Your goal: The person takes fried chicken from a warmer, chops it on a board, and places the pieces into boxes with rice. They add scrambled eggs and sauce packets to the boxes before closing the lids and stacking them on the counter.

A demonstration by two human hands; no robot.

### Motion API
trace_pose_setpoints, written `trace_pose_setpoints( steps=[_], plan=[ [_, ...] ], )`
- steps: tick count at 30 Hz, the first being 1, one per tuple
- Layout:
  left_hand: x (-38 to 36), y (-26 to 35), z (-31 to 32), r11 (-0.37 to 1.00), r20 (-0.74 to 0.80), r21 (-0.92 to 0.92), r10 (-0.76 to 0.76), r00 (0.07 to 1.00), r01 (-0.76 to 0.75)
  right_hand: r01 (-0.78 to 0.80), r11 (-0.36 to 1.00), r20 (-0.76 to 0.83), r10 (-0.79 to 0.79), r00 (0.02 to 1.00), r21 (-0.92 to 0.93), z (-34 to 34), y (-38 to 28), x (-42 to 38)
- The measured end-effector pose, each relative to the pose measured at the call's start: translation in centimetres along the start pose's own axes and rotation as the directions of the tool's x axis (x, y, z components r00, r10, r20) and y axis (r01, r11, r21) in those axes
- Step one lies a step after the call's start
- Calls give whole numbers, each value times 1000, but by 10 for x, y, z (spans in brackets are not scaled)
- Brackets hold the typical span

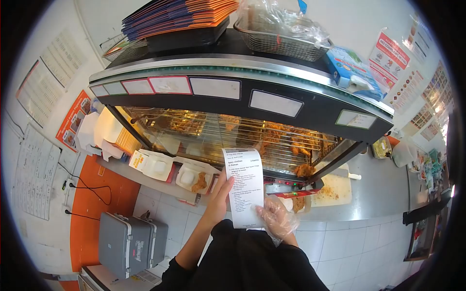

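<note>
A long printed receipt (243, 186) is held up in front of me between both hands. My bare left hand (218, 201) grips its left edge, most fingers hidden behind the paper. My right hand (279, 218), in a clear plastic glove, pinches its lower right edge. Beyond the paper stands a lit food warmer (170, 62) with fried chicken (274, 130) on its wire racks. On the ledge left of the receipt is an open takeaway box (214, 170) holding white rice (187, 177) and a piece of fried chicken (199, 183). Another open box (141, 162) with rice sits beside it.
A cutting board (337, 194) with crumbs and a knife (353, 176) lie on the steel counter (374, 203) at right. On top of the warmer are a stack of folded cartons (179, 17), a wire basket (281, 41) and a blue box (352, 70). A grey case (116, 245) stands lower left.
</note>
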State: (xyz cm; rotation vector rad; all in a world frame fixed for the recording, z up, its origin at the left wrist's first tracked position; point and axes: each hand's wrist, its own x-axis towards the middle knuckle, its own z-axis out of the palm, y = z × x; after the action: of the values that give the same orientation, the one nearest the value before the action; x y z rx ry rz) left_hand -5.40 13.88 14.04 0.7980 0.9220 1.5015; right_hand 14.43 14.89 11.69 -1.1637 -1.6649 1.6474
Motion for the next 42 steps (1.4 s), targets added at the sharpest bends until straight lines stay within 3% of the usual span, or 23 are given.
trace_pose_setpoints(
  steps=[4, 7, 10, 12, 13, 14, 16, 17, 19, 20, 21, 22, 24, 26, 29, 32, 38, 42],
  plan=[
    [1, 2, 10, 991, 54, -131, -1, 999, 8, -34, 999, 3, 34, 999, -12, -6, -12, -4],
    [4, -4, 11, 1000, 16, 3, -10, 1000, 10, -58, 997, 3, 58, 998, 59, -7, -2, -3],
    [5, -13, 11, 986, 17, 169, -11, 1000, 8, 80, 955, -20, -90, 996, -286, -19, 22, 0],
    [1, -29, 5, 996, 16, -25, -81, 997, 82, 164, 986, 91, -163, 982, 2, -40, 9, 1],
    [-3, -40, -2, 985, 16, -124, -118, 993, 119, 191, 980, 99, -196, 976, 58, -54, 10, 9],
    [-8, -50, -26, 923, 272, -290, -174, 946, 253, 217, 969, 107, -229, 967, 115, -68, 11, 15],
    [-16, -66, -35, 859, 547, -273, -232, 805, 433, 257, 965, 64, -260, 964, 47, -95, 31, 39],
    [-9, -76, -30, 904, 724, -203, -121, 680, 377, 283, 958, -15, -283, 959, 39, -105, 32, 48],
    [-1, -74, 15, 790, 868, 128, -381, 317, 600, 273, 920, -127, -317, 940, -280, -128, 43, 61],
    [12, -79, 43, 926, 975, 20, -102, 199, 376, 230, 875, -182, -332, 925, -426, -139, 48, 68],
    [6, -89, 54, 878, 991, 51, -103, 85, 476, 354, 795, -203, -501, 842, -493, -146, 42, 76],
    [-4, -98, 59, 854, 995, 50, -91, 52, 519, 445, 688, -217, -651, 728, -573, -152, 34, 84],
    [-19, -122, 58, 785, 995, 94, -62, -74, 612, 139, 593, -393, -672, 628, -793, -150, 5, 101],
    [-32, -139, 49, 722, 989, 128, -41, -142, 680, -40, 419, -349, -695, 629, -907, -156, -19, 114],
    [-31, -143, 24, 671, 930, 369, -268, -253, 644, -143, 219, -262, -792, 552, -965, -158, 14, 144],
    [-20, -142, 12, 655, 940, 339, -270, -210, 676, -172, 151, -221, -814, 537, -973, -159, 30, 150],
    [-49, -160, 0, 740, 983, 171, -169, -66, 650, -210, 161, -243, -852, 464, -964, -149, 31, 155],
    [-43, -141, 5, 642, 947, 320, -199, -252, 697, -221, 182, -263, -862, 433, -958, -147, 26, 152]
  ],
)
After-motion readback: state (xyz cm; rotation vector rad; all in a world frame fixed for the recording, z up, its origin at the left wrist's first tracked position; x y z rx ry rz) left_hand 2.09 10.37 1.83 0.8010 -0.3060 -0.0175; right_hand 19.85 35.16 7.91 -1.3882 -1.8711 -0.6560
